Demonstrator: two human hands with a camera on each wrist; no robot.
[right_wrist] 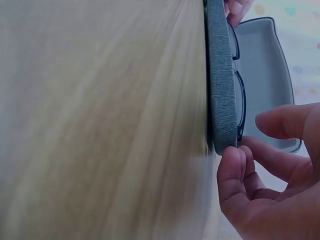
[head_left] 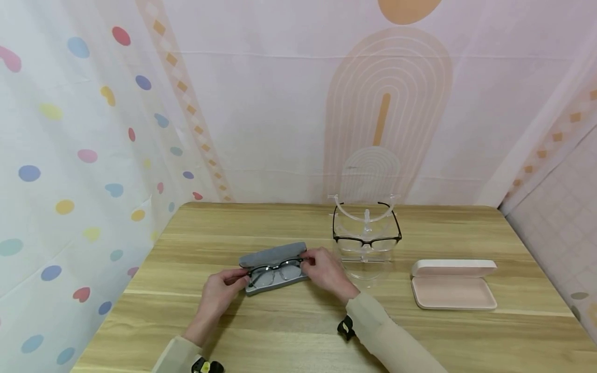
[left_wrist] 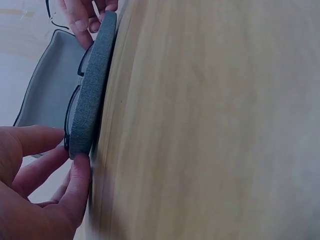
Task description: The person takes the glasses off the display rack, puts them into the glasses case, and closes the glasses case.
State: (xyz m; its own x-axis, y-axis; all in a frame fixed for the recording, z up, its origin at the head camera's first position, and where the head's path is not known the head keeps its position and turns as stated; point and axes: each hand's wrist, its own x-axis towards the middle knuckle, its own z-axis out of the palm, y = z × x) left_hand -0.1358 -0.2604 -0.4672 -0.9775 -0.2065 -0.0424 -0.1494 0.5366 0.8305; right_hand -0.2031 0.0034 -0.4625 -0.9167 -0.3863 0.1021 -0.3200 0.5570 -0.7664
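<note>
Black-rimmed eyeglasses (head_left: 276,272) lie lenses up in an open grey glasses case (head_left: 272,255), its lid tipped back behind them. At the case's left end, my left hand (head_left: 219,294) pinches the corner of the frame, while another finger (left_wrist: 80,182) touches the case's end. My right hand (head_left: 326,272) is at the opposite end. In the right wrist view its thumb (right_wrist: 282,121) stands off the frame, with a fingertip at the frame's corner and others against the case's end. The lower parts of the glasses are hidden by the case wall in both wrist views.
Behind my right hand stands a clear display stand (head_left: 367,215) holding a second pair of black-framed glasses (head_left: 367,242). A white case with a pink lining (head_left: 454,292) sits open at the right of the wooden table (head_left: 298,331). Patterned curtains (head_left: 261,103) hang behind.
</note>
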